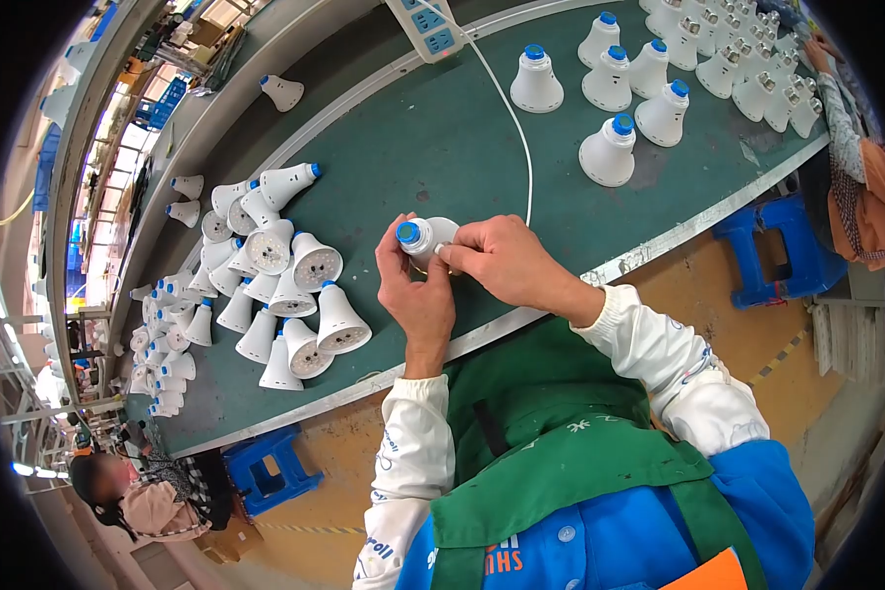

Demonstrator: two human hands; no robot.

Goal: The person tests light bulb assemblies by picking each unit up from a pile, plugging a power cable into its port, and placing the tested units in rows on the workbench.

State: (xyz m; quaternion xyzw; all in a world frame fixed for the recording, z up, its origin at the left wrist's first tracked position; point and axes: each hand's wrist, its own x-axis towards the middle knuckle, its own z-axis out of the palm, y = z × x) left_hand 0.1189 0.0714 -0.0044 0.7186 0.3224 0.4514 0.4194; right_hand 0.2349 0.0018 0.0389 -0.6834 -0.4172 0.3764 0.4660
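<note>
My left hand (414, 295) is wrapped round a white light-bulb housing (433, 236) with a blue cap (408, 233), held just above the workbench near its front edge. The cap points up toward me and to the left. Thumb and forefinger of my right hand (521, 261) are pinched together against the side of the housing; whatever is between them is too small to make out. To the left of my hands lies a heap of similar white bulb housings (342, 320), several showing round faces with small spots.
Blue-capped housings (608, 152) stand upright at the right, before rows of others with metallic tops (757, 93). A white cable (516, 128) runs from a power strip (428, 29) across the green bench (393, 138). Blue stools (270, 472) and co-workers (157, 501) are at both ends.
</note>
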